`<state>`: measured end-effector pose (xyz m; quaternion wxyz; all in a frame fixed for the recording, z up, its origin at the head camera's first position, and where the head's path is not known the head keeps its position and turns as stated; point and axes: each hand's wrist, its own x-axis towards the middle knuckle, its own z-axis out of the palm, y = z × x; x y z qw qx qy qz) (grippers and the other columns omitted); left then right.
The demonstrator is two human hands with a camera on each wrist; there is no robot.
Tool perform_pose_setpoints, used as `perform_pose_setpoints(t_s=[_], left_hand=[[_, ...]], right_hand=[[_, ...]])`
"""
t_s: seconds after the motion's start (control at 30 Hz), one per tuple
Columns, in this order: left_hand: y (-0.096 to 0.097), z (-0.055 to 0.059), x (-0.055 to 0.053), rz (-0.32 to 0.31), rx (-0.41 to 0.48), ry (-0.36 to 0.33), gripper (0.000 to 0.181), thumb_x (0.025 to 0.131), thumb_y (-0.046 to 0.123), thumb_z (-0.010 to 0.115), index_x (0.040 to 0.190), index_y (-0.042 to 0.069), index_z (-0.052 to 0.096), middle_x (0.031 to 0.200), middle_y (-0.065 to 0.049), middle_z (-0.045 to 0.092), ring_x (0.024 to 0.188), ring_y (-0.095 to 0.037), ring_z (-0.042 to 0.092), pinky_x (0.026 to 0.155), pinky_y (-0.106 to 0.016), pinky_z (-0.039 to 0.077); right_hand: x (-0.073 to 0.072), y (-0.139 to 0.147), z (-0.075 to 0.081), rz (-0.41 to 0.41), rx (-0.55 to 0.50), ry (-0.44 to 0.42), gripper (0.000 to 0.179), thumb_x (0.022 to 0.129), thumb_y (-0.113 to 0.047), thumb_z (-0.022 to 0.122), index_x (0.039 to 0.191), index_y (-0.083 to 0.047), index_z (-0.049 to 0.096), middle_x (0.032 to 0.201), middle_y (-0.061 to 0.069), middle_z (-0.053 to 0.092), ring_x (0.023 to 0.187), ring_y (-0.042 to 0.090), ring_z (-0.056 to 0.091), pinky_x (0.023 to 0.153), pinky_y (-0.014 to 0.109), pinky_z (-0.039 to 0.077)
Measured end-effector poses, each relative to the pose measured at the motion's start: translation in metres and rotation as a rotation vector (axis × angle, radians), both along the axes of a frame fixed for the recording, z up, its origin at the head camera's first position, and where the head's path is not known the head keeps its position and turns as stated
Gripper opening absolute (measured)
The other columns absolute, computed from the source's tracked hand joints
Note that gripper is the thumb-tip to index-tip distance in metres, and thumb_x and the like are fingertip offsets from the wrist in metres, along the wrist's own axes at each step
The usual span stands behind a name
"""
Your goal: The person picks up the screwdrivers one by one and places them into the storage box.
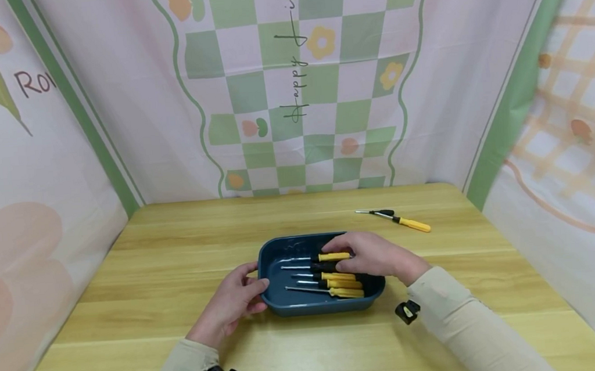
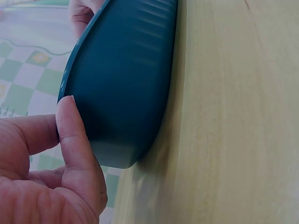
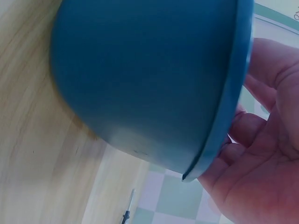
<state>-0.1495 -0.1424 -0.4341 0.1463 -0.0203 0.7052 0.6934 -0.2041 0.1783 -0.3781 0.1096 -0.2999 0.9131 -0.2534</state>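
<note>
A dark blue tray (image 1: 318,309) stands on the wooden table, holding several screwdrivers laid side by side with their shafts pointing left. Most have yellow handles, like the nearest screwdriver (image 1: 347,293); one is a black-handled screwdriver (image 1: 324,266). My left hand (image 1: 235,298) pinches the tray's left end, its thumb over the rim. Reaching in over the right side, my right hand (image 1: 371,255) has thumb and fingers about the handle of the farthest yellow screwdriver (image 1: 334,256). In the right wrist view, the tray wall (image 3: 149,70) hides the fingertips of that hand (image 3: 261,163).
Beyond the tray at the back right lie a yellow-handled screwdriver (image 1: 413,224) and a small black-handled screwdriver (image 1: 383,212), their shafts close together. Printed curtains (image 1: 300,92) hang behind the table (image 1: 201,228) and along both sides.
</note>
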Motion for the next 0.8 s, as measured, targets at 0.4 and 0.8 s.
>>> perform_pose_setpoints(t_s=[0.4, 0.8], left_hand=[[-0.0012, 0.0002, -0.0005, -0.008, -0.001, 0.001, 0.055, 0.104, 0.014, 0.064, 0.155, 0.008, 0.045, 0.112, -0.015, 0.054, 0.079, -0.019, 0.064, 0.066, -0.025, 0.062], [-0.0008, 0.0002, -0.0005, 0.001, -0.014, 0.003, 0.054, 0.104, 0.015, 0.065, 0.154, 0.008, 0.047, 0.111, -0.015, 0.054, 0.080, -0.020, 0.065, 0.067, -0.027, 0.063]], right_hand=[[-0.0036, 0.0058, 0.0019, -0.041, -0.037, 0.047, 0.043, 0.100, -0.019, 0.071, 0.142, -0.017, 0.064, 0.142, 0.005, 0.065, 0.128, 0.027, 0.062, 0.107, 0.054, 0.052], [-0.0084, 0.0093, 0.0060, -0.062, -0.039, 0.127, 0.044, 0.099, -0.020, 0.072, 0.142, -0.012, 0.064, 0.143, 0.007, 0.065, 0.134, 0.032, 0.058, 0.110, 0.057, 0.049]])
